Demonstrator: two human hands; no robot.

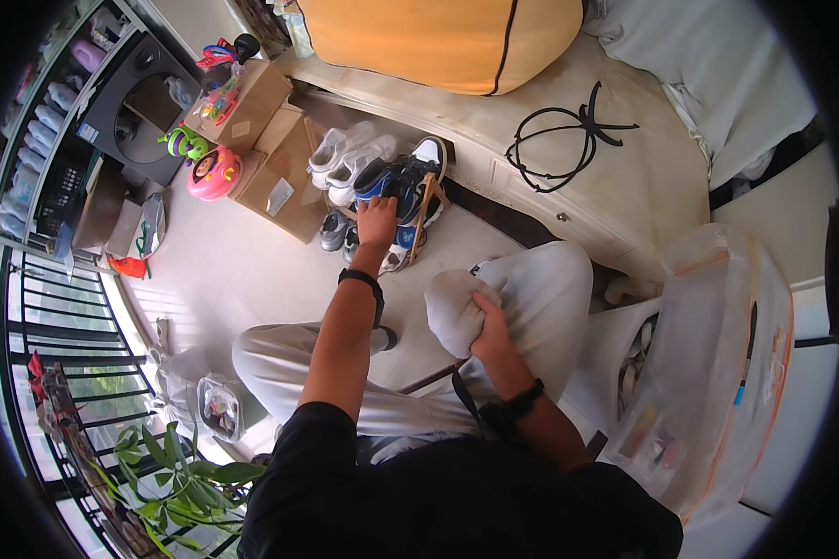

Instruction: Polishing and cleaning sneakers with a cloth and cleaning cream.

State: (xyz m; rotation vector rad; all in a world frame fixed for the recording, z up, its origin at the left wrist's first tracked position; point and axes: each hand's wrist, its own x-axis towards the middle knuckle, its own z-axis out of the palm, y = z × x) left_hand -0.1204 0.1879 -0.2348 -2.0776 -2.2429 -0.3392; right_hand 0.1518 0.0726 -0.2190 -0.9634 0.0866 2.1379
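My left hand [377,222] reaches forward to a blue and black sneaker [372,180] on a small wooden shoe rack [428,199], its fingers curled over the edge of the shoe's opening. Close to my right knee, my right hand [491,327] grips a bunched whitish cloth [453,311]. Beside the blue sneaker stand white sneakers [332,155] on the left and a black and white sneaker [430,155] on the right. Grey shoes [333,230] sit lower down, partly hidden by my left hand and arm.
Cardboard boxes [287,178] with toys flank the rack on the left. Behind it runs a cream cabinet [622,189] bearing an orange bag [440,42] and a black wire-like frame [556,147]. A clear plastic-wrapped item [699,377] stands at my right, a lined bin [220,407] at my left.
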